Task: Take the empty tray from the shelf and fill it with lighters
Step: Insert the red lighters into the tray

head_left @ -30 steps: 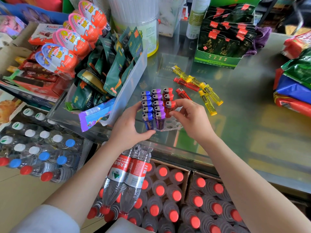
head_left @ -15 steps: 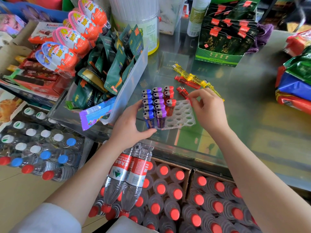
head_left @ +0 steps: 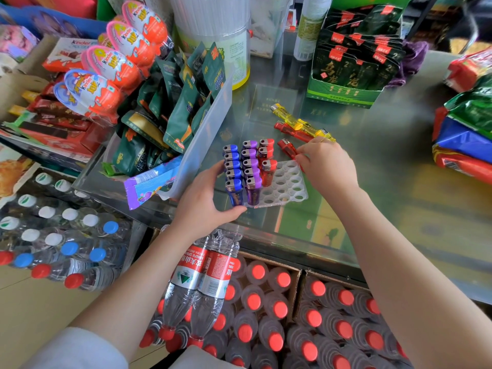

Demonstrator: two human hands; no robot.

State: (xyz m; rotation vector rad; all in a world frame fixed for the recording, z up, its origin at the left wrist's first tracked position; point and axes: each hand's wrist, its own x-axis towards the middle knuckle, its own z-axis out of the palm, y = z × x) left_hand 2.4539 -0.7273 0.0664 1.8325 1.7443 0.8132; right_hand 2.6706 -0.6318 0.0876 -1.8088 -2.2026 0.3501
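Here, head view: I look down on a glass counter (head_left: 399, 209) with the tray (head_left: 288, 186) near its front edge.
Tray: clear plastic, standing on the counter; the blue lighters (head_left: 232, 169) fill its left column, the purple lighters (head_left: 250, 169) the next, and a few red ones (head_left: 267, 166) start the third; the right half is bare holes.
Left hand (head_left: 205, 203): my fingers spread around the tray's near-left corner, thumb along the front edge, steadying it and not closed on any lighter.
Right hand (head_left: 326, 163): it reaches past the tray's far-right corner to a loose red lighter (head_left: 286, 147) lying flat; my fingertips are at its body, but I cannot tell whether they have closed on it.
Loose stock: further yellow lighters (head_left: 295, 119) and another red one (head_left: 288, 130) lie farther back on the glass.
Doing it well: I judge I should pinch the lighter by its body, turn it upright with the cap on top, and seat it in the next empty hole of the red column while my left hand keeps the tray from sliding.
Around: a clear bin (head_left: 202, 134) of green snack packets (head_left: 173, 102) stands just left of the tray, a green box of tea sachets (head_left: 351, 67) far right, bottled water (head_left: 266, 315) below the counter.
In the way: the standing red ones sit close to my wrist's path, so a low sweep could tip them.
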